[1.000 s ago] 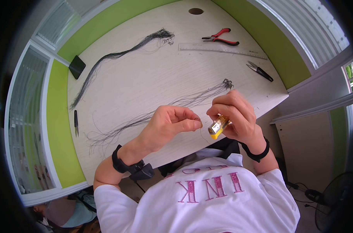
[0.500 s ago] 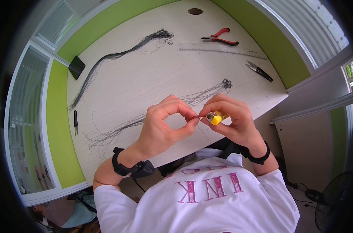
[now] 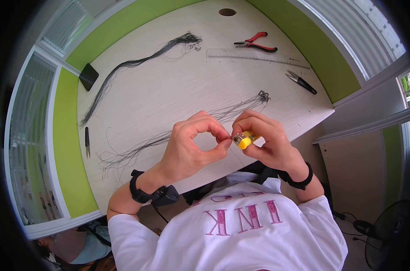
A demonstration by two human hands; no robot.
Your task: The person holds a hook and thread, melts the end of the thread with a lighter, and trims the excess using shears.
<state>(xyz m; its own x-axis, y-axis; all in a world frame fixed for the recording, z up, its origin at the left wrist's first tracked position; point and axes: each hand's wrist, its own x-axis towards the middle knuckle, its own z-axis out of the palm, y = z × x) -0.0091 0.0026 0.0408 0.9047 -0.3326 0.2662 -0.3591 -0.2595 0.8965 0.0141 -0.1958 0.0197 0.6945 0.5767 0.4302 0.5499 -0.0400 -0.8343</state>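
My left hand (image 3: 191, 142) pinches a thin dark strand, thumb and forefinger meeting at its end. Right beside those fingertips, my right hand (image 3: 268, 137) is wrapped round a yellow lighter (image 3: 244, 140), its metal top pointing toward the left fingertips. Beneath and behind both hands, a loose bundle of thin dark strands (image 3: 157, 139) lies across the table, with small looped ends at its upper right. A second, denser dark bundle (image 3: 123, 66) curves over the table's upper left.
A clear ruler (image 3: 254, 56), red-handled pliers (image 3: 259, 44) and black snips (image 3: 302, 83) lie at the upper right of the table (image 3: 169, 90). Another pair of snips (image 3: 87, 142) and a black flat object (image 3: 88, 77) are at the left edge. Green panels border the table.
The lighter in my right hand has tilted and moved slightly left and down, closer to my left fingertips. My left hand has barely moved.
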